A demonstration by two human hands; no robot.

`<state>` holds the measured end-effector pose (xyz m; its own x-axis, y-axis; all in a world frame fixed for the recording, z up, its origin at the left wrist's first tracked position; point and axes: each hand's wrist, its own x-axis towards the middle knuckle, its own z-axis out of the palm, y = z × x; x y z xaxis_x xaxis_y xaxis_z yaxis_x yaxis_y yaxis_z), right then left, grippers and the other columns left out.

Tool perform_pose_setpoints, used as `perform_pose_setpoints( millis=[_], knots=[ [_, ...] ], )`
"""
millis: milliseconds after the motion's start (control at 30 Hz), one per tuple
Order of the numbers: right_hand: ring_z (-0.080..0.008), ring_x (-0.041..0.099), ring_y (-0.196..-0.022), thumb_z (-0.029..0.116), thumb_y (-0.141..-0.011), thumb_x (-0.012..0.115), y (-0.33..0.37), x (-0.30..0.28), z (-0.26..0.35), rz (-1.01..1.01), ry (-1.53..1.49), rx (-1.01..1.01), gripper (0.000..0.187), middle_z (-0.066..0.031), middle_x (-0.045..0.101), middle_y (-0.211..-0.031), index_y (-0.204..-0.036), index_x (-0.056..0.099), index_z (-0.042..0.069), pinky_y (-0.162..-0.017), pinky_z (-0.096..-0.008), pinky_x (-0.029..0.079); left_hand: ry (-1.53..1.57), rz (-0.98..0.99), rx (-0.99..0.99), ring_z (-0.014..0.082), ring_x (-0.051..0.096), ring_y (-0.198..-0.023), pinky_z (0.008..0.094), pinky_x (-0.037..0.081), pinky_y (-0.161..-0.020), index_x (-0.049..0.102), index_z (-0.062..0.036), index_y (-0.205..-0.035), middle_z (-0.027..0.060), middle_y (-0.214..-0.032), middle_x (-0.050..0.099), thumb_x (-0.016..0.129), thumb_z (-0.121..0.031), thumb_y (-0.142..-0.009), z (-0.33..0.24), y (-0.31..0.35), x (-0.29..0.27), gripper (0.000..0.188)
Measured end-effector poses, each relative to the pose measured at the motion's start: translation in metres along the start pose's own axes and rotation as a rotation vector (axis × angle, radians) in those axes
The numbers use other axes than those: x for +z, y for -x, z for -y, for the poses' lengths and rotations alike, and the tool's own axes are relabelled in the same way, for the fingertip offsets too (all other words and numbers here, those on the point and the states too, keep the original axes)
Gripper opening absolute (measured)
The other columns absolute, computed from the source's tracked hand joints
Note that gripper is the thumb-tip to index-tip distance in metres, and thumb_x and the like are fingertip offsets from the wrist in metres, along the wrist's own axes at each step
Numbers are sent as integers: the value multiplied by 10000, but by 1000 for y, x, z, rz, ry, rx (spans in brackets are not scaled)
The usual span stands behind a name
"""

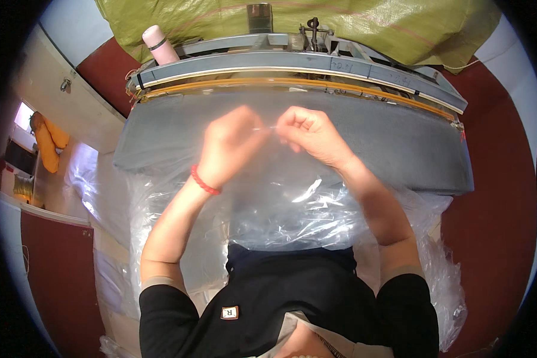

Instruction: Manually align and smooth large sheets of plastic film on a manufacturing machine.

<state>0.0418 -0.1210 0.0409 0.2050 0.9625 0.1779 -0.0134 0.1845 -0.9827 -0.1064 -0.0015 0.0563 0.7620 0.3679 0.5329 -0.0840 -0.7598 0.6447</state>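
Note:
Both hands are raised over a grey work surface (173,128), fingertips facing each other with a small gap between them. My left hand (230,143), a red bracelet on its wrist, is blurred, but its fingers look closed. Thumb and fingers of my right hand (313,132) are pinched together. A tiny pale glint shows between the fingertips; what they hold is too thin to name. Clear plastic film (298,206) lies crumpled and shiny below the hands, over the front of the surface and against my body.
Along the far edge runs a long grey metal bar machine (250,61) with an orange strip (221,83). A pink bottle (160,45) stands at its left end. Behind hangs a yellow-green woven sheet (370,27). A door (68,89) stands at the left.

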Motion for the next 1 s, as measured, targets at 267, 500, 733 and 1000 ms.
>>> perform_pose_setpoints(
  millis=[267,500,733,1000],
  knots=[
    [-44,457,-584,130,-821,541,-31,-4,-53,-75,-148,6,126,14,560,-745,-907,576,44,-524,-181,374,-308,181,102,201,502,-509,291,393,-468,533,-14,-707,92,-583,492,660,-150,-693,19,-5,-14,187],
    [-105,520,-784,214,-839,521,34,-158,-79,-916,258,-182,242,-23,542,-888,-1012,500,47,-675,-237,433,-928,742,-373,277,573,-647,364,453,-592,602,-73,-734,117,-704,598,613,-203,-711,146,54,-185,133],
    [-83,475,-663,287,-859,497,212,-375,-102,-1489,611,-27,271,6,555,-808,-978,581,59,-559,-231,389,-1387,-833,20,316,576,-776,393,458,-680,601,-68,-824,144,-797,601,598,-201,-725,181,26,-260,166],
    [-369,539,-878,389,-880,373,342,-438,-66,-1621,1448,715,364,-178,589,-925,-1040,533,105,-709,-433,420,-892,-60,-658,295,229,-1270,445,246,-983,389,-167,-1270,86,-1349,321,631,-464,-681,303,75,-187,702]
  ],
)
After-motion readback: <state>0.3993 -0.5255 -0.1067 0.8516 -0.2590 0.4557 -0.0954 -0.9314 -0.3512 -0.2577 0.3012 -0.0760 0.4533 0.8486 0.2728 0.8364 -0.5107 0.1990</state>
